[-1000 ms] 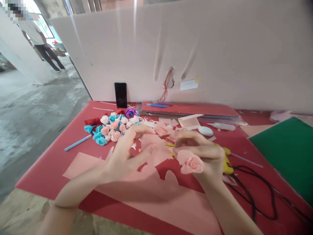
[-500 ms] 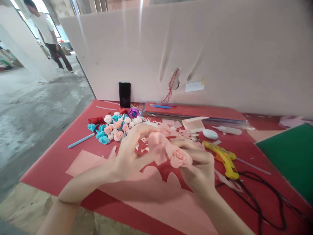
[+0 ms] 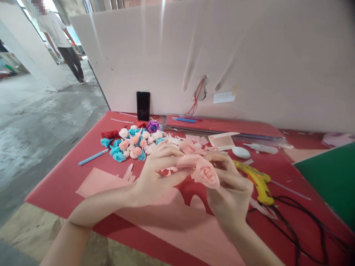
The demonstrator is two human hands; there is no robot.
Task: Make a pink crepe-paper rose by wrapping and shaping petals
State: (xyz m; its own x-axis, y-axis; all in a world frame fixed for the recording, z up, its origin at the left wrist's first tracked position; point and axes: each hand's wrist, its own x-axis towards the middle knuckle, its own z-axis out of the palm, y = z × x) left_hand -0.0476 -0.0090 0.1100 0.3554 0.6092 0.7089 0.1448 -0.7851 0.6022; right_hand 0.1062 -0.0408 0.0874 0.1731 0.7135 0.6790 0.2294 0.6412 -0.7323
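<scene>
A pink paper rose (image 3: 207, 174) is pinched in my right hand (image 3: 231, 188), its rolled centre facing me. My left hand (image 3: 158, 177) grips a loose pink paper petal (image 3: 187, 161) between thumb and fingers, at the left side of the rose. The petal's right end touches or overlaps the rose; whether it is stuck there I cannot tell. Beneath both hands lies a large pink paper sheet (image 3: 177, 225) with curved cut-outs along its far edge. Close to my right hand rests a yellow glue gun (image 3: 259, 183).
Finished paper flowers (image 3: 135, 142) in blue, pink and white are heaped at the back left of the red table (image 3: 55, 184). A phone (image 3: 143, 106) leans on the white panel. A white egg-shaped object (image 3: 241, 152), black cable (image 3: 294, 225) and green board (image 3: 330, 177) are on the right. A person (image 3: 62, 40) walks beyond.
My left hand has brought the petal against the rose, and it now appears bent and edge-on. The rose has turned slightly in my right hand. The person in the background has moved.
</scene>
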